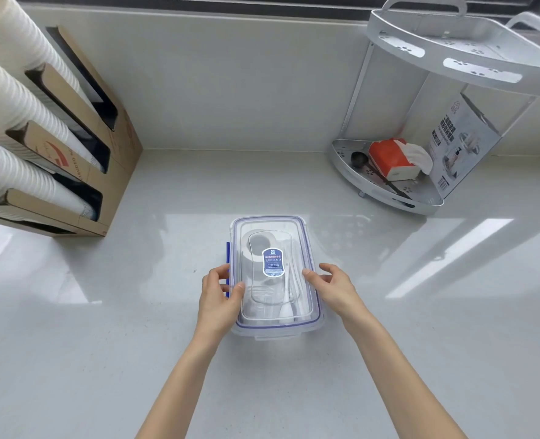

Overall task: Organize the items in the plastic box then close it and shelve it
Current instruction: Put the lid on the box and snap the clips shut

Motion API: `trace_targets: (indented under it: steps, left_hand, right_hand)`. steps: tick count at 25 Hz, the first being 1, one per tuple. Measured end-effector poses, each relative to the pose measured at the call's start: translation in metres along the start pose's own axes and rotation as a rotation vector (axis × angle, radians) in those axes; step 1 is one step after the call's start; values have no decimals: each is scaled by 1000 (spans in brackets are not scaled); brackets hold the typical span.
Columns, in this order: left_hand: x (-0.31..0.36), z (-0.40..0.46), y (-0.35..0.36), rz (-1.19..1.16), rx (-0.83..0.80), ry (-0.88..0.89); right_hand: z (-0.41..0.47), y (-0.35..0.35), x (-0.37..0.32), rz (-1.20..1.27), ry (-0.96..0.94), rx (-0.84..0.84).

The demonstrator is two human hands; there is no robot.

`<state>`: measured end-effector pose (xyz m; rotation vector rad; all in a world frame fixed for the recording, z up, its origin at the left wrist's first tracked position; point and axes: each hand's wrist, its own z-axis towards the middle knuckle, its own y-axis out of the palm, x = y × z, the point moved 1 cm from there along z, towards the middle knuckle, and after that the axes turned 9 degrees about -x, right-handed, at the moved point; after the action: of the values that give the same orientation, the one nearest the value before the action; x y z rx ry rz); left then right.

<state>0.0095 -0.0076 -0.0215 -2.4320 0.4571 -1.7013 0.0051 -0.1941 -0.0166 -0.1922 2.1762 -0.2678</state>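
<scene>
A clear plastic box (313, 248) with a blue seal and a blue-labelled lid on top sits on the white counter in front of me. Pale items, one a white roll, show through the lid. My left hand (219, 296) grips the box's left side, thumb on the lid, fingers at the blue left latch (228, 258). My right hand (335, 286) rests against the right side, thumb on the lid's rim, fingers spread. A white two-tier corner shelf (389, 198) stands at the back right.
The shelf's lower tier holds an orange tissue pack (389, 156), a dark scoop (357, 160) and a printed carton (461, 144); its upper tier (446, 58) is bare. A cardboard rack with stacks of white paper cups (24, 122) stands at the left.
</scene>
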Motion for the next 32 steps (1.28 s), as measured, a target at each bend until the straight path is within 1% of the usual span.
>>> trace_targets:
  steps: [2,4,7,9,11,17,21,23,25,27,30,32]
  left_hand:
    - [0,0,0,17,13,11]
    - [0,0,1,17,9,10]
    - [0,1,0,21,5,2]
    - [0,1,0,18,4,2]
    - [1,0,0,13,5,-5]
    - [1,-1,0,25,15,6]
    - [0,-1,-1,47,20,11]
    - [-1,-1,-4,-12,-8,-36]
    - [-1,-2,-7,-114,-81,-118]
    - [-1,-3,-8,-165,-126,-166]
    - [0,0,-8,-185,-109,-201]
    - [-3,4,-9,-127,-82,-207]
  right_hand:
    - [2,-2,4,19,56,-51]
    - [5,-4,8,15,74,-56]
    - [8,-7,7,22,54,-43]
    - [9,-8,6,6,3,-7]
    - [10,-4,5,-49,-43,33]
    - [5,4,0,-353,-116,145]
    - [1,10,-2,-407,-154,214]
    - [0,10,-2,-399,-157,215]
    - [0,8,-2,-387,-145,196]
    - [0,8,-3,-373,-133,182]
    - [0,7,-2,-358,-134,182]
    - [1,7,0,-356,-135,179]
